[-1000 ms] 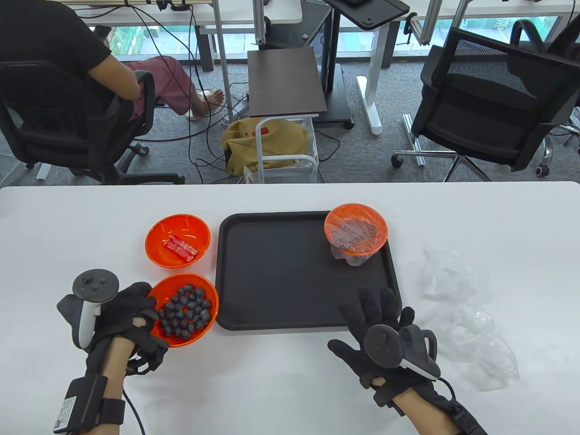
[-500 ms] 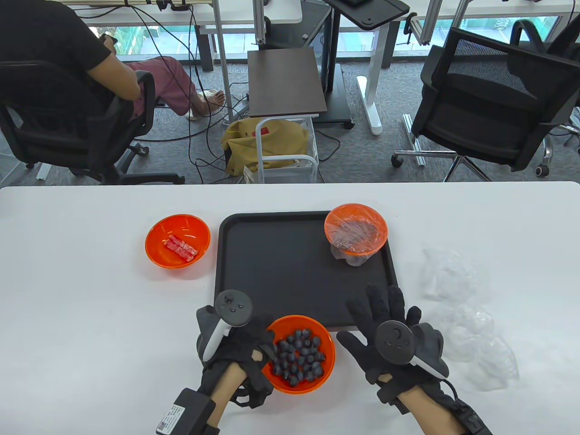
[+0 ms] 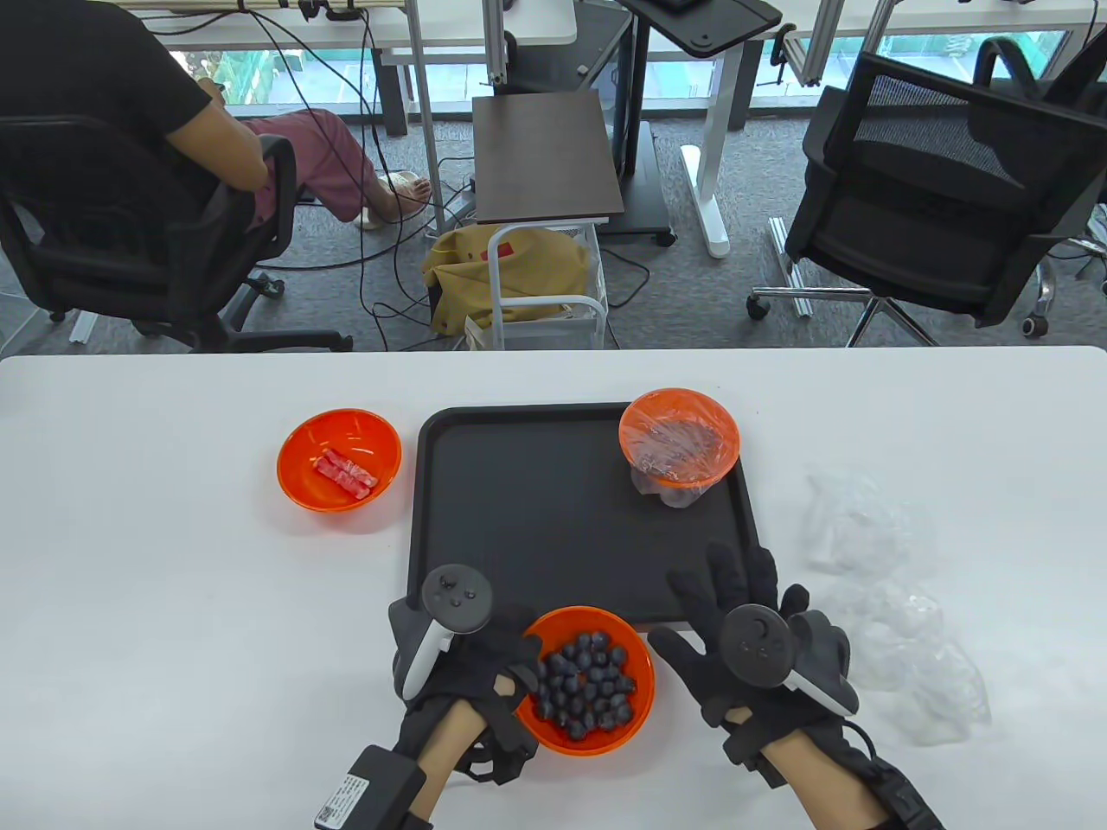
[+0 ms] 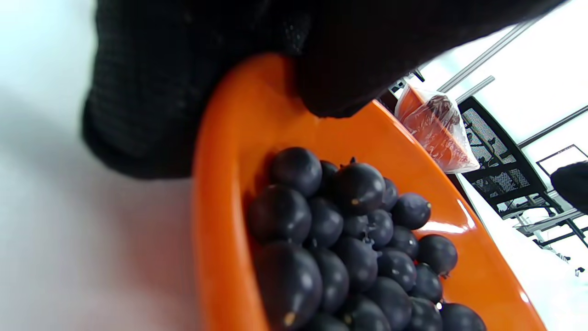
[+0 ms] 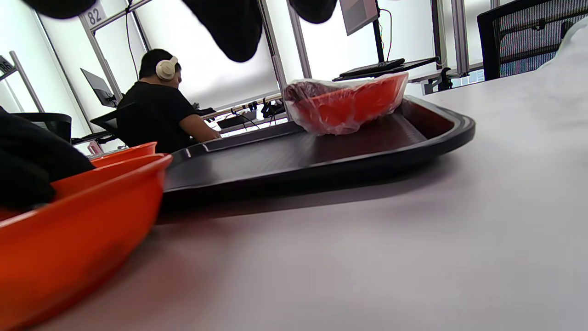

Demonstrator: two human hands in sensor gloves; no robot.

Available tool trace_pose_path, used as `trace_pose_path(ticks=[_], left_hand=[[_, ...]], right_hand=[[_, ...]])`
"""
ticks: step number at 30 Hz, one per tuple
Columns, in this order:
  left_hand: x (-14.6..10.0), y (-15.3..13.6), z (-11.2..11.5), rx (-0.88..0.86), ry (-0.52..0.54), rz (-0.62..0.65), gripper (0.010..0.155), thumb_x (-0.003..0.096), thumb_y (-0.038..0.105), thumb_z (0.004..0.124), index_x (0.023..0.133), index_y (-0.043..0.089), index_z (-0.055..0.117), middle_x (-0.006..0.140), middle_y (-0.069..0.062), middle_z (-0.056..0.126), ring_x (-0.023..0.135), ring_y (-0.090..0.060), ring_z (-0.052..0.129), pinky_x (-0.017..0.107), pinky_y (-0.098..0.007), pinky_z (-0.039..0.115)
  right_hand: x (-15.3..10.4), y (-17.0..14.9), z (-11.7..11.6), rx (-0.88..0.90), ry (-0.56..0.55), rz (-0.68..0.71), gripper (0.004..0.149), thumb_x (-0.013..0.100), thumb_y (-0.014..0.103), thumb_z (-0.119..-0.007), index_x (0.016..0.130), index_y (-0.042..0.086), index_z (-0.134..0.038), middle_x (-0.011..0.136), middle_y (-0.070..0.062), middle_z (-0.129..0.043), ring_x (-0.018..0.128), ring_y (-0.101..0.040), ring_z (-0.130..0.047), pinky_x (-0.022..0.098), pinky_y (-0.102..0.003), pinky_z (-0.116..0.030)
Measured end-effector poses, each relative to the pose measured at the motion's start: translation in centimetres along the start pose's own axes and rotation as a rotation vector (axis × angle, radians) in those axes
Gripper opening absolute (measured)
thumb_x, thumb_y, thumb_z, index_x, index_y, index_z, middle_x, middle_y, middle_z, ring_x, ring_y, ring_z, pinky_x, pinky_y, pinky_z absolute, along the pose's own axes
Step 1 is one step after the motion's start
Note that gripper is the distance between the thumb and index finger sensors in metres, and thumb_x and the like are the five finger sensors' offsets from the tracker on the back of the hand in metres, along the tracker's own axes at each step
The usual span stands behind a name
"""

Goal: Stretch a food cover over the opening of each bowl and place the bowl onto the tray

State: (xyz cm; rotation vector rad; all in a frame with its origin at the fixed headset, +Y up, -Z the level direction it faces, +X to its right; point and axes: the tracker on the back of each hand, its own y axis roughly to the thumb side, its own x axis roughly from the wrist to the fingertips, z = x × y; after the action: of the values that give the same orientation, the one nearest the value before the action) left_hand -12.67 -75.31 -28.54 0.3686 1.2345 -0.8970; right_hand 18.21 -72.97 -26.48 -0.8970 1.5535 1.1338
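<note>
Bowl of dark berries [image 3: 588, 679] sits uncovered on the white table [image 3: 173, 605], just in front of the near edge of the black tray [image 3: 527, 519] — a spot central between both hands, probably chosen so a cover can be stretched over it from either side. Left hand [image 3: 471, 670] grips it at the left rim: in the left wrist view the thumb [image 4: 330, 78] hooks over the rim into the bowl while the other gloved fingers wrap the outer wall, so the hand is closed on the bowl, steadying it.

Right hand [image 3: 744, 631] lies just right of the bowl, fingers spread and roughly straight, over the tray's near right corner; it holds nothing. In the right wrist view its fingertips only show at the top edge, clear of the table.

One bowl [image 3: 679, 437], already wrapped in clear film, stands in the tray's far right corner — judged done. A third bowl with red pieces [image 3: 339, 458] sits uncovered on the table left of the tray, well apart from the hands.

Crumpled clear food covers [image 3: 891, 605] lie on the table right of the tray, near the right hand — judged the next reach, since the berry bowl needs a cover before going on the tray.
</note>
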Motion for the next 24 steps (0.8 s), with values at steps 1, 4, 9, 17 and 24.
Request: trace_pose_path(ticks=[1,4,9,17,24], left_hand=[[-0.1,-0.1,0.0,-0.006,0.001,-0.001,0.052,0.0475,0.035,0.094,0.096,0.019,0.085,0.082,-0.009,0.098,0.052,-0.034,0.11,0.024,-0.032,0.107],[-0.4,-0.1,-0.2,-0.016,-0.033,0.011,0.065,0.0471,0.048,0.093,0.104,0.021,0.075,0.094,-0.009,0.09,0.062,-0.036,0.105,0.034,-0.038,0.102],[-1.7,1.3,-2.1,0.024,-0.008,0.177,0.086,0.046,0.071,0.08,0.116,0.034,0.045,0.124,-0.007,0.053,0.107,-0.043,0.071,0.072,-0.057,0.073],[-2.1,-0.4,-2.3,0.364,0.084,0.066,0.093,0.0393,0.092,0.051,0.111,0.052,0.007,0.121,0.007,-0.013,0.112,-0.035,-0.014,0.074,-0.069,0.004],[-1.0,-2.4,-2.3,0.331,0.039,-0.036,0.093,0.0392,0.092,0.051,0.109,0.053,0.002,0.118,0.009,-0.018,0.109,-0.031,-0.021,0.07,-0.068,-0.005]], right_hand=[[0.0,0.0,0.0,0.002,0.0,0.001,0.087,0.048,0.078,-0.051,0.12,0.028,-0.047,0.123,-0.016,-0.022,0.104,-0.06,-0.014,0.056,-0.083,-0.026],[-0.1,0.0,0.0,0.004,-0.001,0.002,0.088,0.048,0.078,-0.052,0.12,0.028,-0.045,0.123,-0.016,-0.022,0.104,-0.06,-0.014,0.056,-0.083,-0.026],[-0.3,-0.2,0.7,0.016,-0.022,0.003,0.09,0.048,0.08,-0.06,0.12,0.028,-0.043,0.123,-0.017,-0.022,0.104,-0.061,-0.016,0.055,-0.084,-0.028],[-1.6,-2.9,4.5,0.045,-0.152,-0.107,0.095,0.045,0.073,-0.083,0.119,0.028,-0.046,0.122,-0.018,-0.03,0.105,-0.064,-0.028,0.054,-0.087,-0.038],[-4.8,-9.0,7.8,0.042,-0.26,-0.351,0.099,0.041,0.067,-0.095,0.118,0.025,-0.048,0.122,-0.019,-0.041,0.104,-0.061,-0.052,0.058,-0.081,-0.058]])
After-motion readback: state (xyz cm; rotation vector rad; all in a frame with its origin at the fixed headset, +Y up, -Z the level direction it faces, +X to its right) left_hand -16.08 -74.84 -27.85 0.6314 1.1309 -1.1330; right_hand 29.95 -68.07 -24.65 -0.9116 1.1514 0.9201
